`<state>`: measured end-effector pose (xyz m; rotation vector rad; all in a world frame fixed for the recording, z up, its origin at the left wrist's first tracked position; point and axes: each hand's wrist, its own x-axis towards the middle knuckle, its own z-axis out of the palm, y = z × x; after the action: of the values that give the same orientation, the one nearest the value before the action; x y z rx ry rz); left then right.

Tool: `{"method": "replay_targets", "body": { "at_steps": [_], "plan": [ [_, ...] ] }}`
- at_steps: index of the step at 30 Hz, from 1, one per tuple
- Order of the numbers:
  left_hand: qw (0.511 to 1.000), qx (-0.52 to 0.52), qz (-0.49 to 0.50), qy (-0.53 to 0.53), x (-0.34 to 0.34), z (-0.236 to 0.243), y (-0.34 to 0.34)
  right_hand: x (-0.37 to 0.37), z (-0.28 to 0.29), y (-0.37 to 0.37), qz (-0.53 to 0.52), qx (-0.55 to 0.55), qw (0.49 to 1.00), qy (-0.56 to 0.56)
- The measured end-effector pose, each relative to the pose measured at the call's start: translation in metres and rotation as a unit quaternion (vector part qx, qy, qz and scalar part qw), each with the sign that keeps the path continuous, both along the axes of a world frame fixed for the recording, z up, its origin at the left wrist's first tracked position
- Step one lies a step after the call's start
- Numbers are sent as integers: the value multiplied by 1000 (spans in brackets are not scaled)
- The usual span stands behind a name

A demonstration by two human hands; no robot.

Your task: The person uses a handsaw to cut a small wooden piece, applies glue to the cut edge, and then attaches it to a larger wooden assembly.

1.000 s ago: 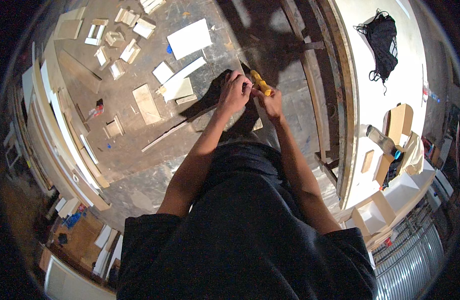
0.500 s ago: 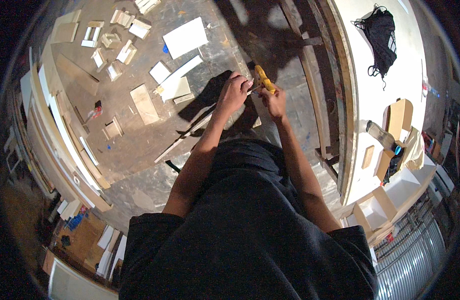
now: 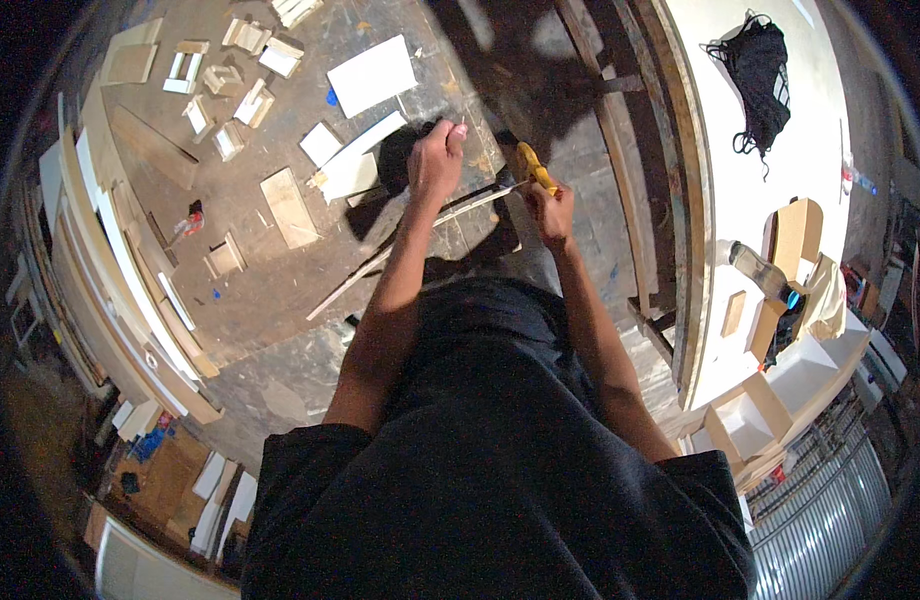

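Note:
My right hand [image 3: 552, 215] is closed round a yellow hand tool [image 3: 536, 168] whose exact kind I cannot make out. A long thin pale strip [image 3: 380, 258] runs slantwise over the work table, and its far right end reaches close to the tool. Left of that end, raised above the table, my left hand [image 3: 437, 160] has its fingertips pinched together. Whatever may sit between them is too small to name. A white-topped board piece [image 3: 358, 160] lies beyond the left hand, partly in its shadow.
Small wooden frames [image 3: 253, 103], a white panel [image 3: 372, 76] and a bare wood board [image 3: 289, 208] lie on the brown table [image 3: 250, 290]. To the right, a white table [image 3: 725, 215] carries a black mesh cloth [image 3: 764, 80] and a clear bottle [image 3: 760, 272].
My left hand has moved left and away from the right hand, off the strip's end. The right hand with the yellow tool has shifted slightly down.

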<state>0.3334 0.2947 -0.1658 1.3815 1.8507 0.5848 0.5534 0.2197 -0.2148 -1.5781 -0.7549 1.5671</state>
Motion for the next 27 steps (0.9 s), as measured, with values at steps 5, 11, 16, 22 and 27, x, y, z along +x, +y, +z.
{"method": "replay_targets", "body": {
  "at_steps": [5, 11, 16, 22, 27],
  "plan": [
    [989, 120, 55, -64, -14, -12, 15, -4, -1, -9, -32, -3, 999, -4],
    [979, 154, 110, -74, -38, -22, 29, 8, -13, -22, -109, -21, 992, 54],
    [936, 292, 189, -52, -73, 11, 51, 13, -9, -30, -147, -26, 987, 57],
    [915, 326, 218, -92, -106, 40, 52, 30, -25, -36, -119, -49, 991, 35],
    [872, 367, 316, -78, -187, 66, 53, 50, -45, -44, -160, -36, 986, 24]
  ]
}}
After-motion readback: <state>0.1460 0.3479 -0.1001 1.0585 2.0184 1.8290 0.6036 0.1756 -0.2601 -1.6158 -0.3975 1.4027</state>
